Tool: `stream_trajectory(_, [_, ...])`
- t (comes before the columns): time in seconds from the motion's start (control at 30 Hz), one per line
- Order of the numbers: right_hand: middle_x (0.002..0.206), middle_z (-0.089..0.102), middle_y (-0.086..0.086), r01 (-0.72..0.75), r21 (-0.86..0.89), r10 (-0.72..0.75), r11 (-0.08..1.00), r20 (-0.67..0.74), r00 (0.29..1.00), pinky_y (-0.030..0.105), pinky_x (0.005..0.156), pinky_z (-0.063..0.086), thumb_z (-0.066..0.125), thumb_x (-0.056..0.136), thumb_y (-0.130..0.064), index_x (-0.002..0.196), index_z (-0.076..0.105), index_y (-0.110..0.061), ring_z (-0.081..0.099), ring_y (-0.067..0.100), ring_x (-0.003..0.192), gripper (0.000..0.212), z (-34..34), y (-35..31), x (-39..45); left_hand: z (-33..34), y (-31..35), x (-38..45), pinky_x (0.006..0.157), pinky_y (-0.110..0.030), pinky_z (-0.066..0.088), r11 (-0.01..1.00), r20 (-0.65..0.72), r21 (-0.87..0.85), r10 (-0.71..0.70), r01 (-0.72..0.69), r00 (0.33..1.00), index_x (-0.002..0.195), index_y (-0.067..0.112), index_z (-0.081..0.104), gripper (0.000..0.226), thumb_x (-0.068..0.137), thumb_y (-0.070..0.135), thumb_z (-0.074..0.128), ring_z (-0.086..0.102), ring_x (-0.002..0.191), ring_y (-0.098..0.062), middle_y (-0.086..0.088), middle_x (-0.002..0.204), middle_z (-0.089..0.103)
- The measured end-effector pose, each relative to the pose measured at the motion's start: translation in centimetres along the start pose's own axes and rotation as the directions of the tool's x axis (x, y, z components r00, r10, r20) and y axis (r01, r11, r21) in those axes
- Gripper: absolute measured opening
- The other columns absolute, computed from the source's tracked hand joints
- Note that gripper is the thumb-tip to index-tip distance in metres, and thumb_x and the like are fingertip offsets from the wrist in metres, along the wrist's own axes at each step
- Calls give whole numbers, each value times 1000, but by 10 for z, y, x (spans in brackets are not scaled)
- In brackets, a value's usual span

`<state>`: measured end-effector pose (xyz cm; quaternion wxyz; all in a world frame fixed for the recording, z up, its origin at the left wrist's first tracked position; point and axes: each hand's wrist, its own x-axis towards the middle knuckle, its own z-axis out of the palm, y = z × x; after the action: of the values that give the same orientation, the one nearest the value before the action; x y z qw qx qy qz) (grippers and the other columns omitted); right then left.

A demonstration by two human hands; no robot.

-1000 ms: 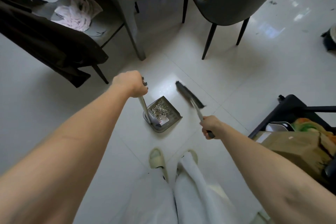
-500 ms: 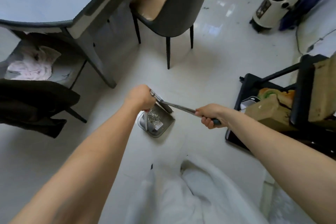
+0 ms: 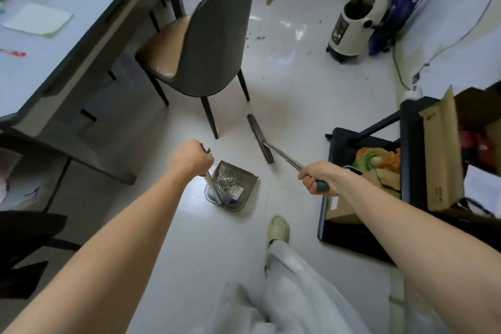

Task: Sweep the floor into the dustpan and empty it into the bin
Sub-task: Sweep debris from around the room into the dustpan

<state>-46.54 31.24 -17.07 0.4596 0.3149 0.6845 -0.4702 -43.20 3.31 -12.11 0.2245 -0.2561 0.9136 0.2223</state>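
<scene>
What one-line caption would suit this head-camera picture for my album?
Left hand holds a debris-filled dustpan, right hand reaches a broom across the floor.

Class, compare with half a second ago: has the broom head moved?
Yes. The broom head has left the dustpan and swung out onto the floor, nearer the chair leg.

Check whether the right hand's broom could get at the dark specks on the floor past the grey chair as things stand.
Probably yes. The right hand grips the broom, whose head already sits on open tile beyond the dustpan. The specks lie farther off, right of the chair, with bare floor between; a step forward seems needed.
</scene>
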Motion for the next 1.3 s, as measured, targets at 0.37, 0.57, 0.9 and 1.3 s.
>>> stream_trajectory(0.37, [66, 51, 11, 21, -466, -4, 885, 37, 999, 20, 37, 41, 43, 98, -7, 96, 48, -1, 45, 12, 39, 8, -82, -140, 82, -18, 85, 81, 82, -38, 58, 752, 92, -543, -388, 372, 917, 86, -3, 55, 12, 85, 5, 46, 71, 68, -33, -6, 41, 61])
stream_trajectory(0.57, [75, 57, 15, 29, -623, 53, 782, 112, 992, 18, 35, 39, 35, 99, -3, 105, 43, 1, 46, 9, 29, 11, -69, -155, 95, -10, 99, 95, 63, -29, 50, 784, -59, -520, -428, 338, 902, 82, -1, 61, 16, 84, 8, 48, 53, 49, -23, -5, 47, 60])
stream_trajectory(0.9, [60, 49, 9, 60, -847, 209, 528, 198, 958, 18, 36, 37, 54, 96, -8, 94, 50, 1, 43, 10, 35, 10, -14, -123, 83, 13, 26, 43, 77, -40, 54, 697, -189, -617, -582, 366, 791, 76, 2, 57, 20, 86, 18, 53, 62, 78, -37, -14, 75, 58])
stream_trajectory(1.3, [68, 58, 8, 328, -941, 160, -87, 312, 936, 19, 39, 36, 43, 96, -14, 101, 54, 2, 42, 14, 43, 20, 84, 19, 31, 78, -89, -103, 70, -38, 52, 529, -243, -822, -659, 209, 712, 75, 16, 57, 9, 83, 13, 61, 56, 77, -28, -8, 81, 64])
